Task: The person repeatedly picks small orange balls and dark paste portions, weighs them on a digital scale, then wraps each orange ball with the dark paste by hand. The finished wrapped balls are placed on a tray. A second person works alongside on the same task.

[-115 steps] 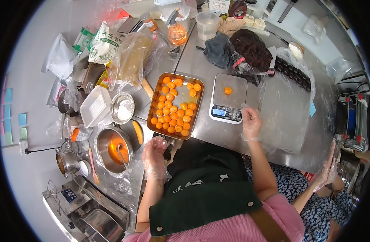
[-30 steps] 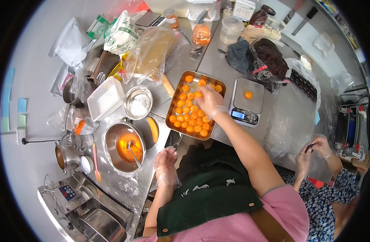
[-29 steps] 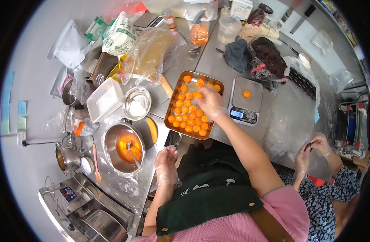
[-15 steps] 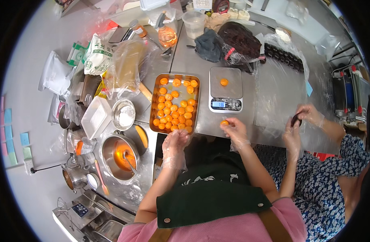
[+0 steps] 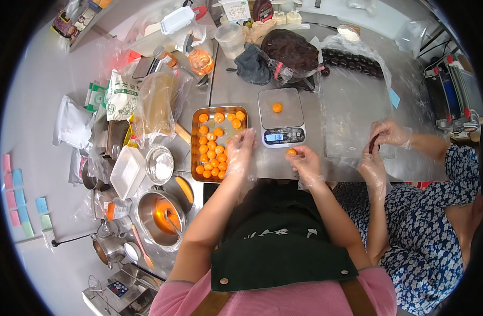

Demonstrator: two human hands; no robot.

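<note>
Several round orange egg yolks [image 5: 212, 145] lie in a rectangular metal tray [image 5: 193, 152]. My left hand [image 5: 241, 152], in a clear glove, is over the tray's right side with fingertips pinched together; whatever they may hold is hidden. A single yolk [image 5: 277, 108] rests on the plate of a digital kitchen scale [image 5: 281, 118], whose display is lit. Just below the scale, my gloved right hand [image 5: 306, 164] pinches another orange yolk [image 5: 291, 152] between thumb and fingers.
At right, a co-worker's gloved hands [image 5: 381, 150] work a dark piece. Dark balls [image 5: 352, 62] lie in rows under plastic, beside a bagged dark mass [image 5: 291, 50]. Left are a pot of orange liquid [image 5: 160, 218], a bowl of white powder [image 5: 160, 164] and a spray bottle [image 5: 200, 60].
My left hand has moved up and right, from the tray's near edge to its right side by the scale. My right hand still pinches its yolk near the scale. The view has shifted slightly.
</note>
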